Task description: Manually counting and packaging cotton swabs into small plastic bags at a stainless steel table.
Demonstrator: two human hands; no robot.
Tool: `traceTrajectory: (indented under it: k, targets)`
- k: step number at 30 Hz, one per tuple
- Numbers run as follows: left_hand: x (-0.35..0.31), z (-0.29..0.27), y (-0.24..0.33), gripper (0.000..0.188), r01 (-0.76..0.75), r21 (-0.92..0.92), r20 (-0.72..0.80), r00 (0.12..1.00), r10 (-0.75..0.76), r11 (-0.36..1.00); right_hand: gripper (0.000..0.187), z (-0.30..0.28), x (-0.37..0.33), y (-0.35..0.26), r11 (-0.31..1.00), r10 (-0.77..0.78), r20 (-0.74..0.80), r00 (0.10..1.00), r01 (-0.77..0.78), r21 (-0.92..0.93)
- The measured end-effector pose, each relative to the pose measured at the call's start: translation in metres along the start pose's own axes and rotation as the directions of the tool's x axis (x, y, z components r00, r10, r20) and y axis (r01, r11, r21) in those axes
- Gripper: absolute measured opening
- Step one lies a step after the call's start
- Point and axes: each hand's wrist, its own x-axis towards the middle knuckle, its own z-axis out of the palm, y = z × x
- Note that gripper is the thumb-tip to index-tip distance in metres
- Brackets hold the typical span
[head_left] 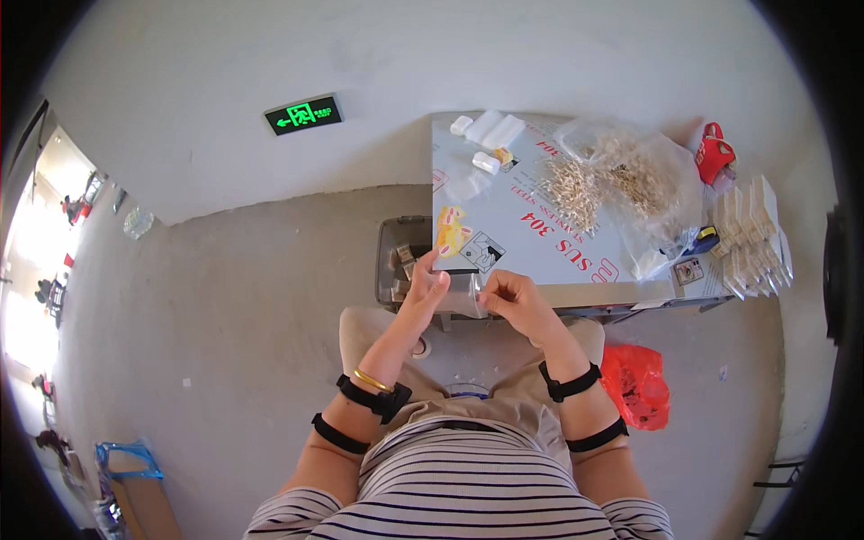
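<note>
A small clear plastic bag is stretched between my hands at the near edge of the table. My left hand holds its left side, with the thumb over the bag. On the other side, my right hand is closed, its fingers pinching the bag's right edge. Just beyond the bag lie several yellow labels. Thin pale sticks are heaped on the table, and more fill a large open clear bag. Whether anything is inside the small bag is hard to make out.
Filled clear packets are stacked at the table's right end, near a blue and yellow tool and a red item. White rolls lie at the back. A grey bin stands left; a red plastic bag lies on the floor.
</note>
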Motion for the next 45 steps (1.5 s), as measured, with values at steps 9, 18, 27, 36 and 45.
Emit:
traceTrajectory:
  k: [9,18,27,36,45]
  targets:
    - [-0.008,-0.005,0.038,0.052,0.023,0.164,-0.083,0.997,-0.009,0.986,0.024,0.004,0.017,0.022,0.997,0.030,-0.217,0.976,-0.045,-0.064]
    - [-0.009,-0.013,0.052,0.085,-0.509,0.762,0.345,0.843,0.413,0.401,0.023,0.023,0.027,0.040,0.991,0.128,-0.010,0.992,-0.128,0.037]
    - [-0.006,-0.022,0.015,0.071,-0.478,0.728,0.480,0.867,0.132,0.492,0.022,0.040,0.024,0.066,0.965,0.207,0.053,0.977,-0.213,0.154]
    - [0.006,-0.034,0.001,0.067,-0.446,0.678,0.441,0.883,0.162,0.584,0.024,0.050,0.036,0.088,0.964,0.222,0.050,0.974,-0.227,0.135]
    - [0.054,-0.098,-0.058,0.062,-0.294,0.857,0.320,0.947,0.010,0.424,0.027,0.038,0.041,0.134,0.923,0.360,0.008,0.933,-0.357,0.144]
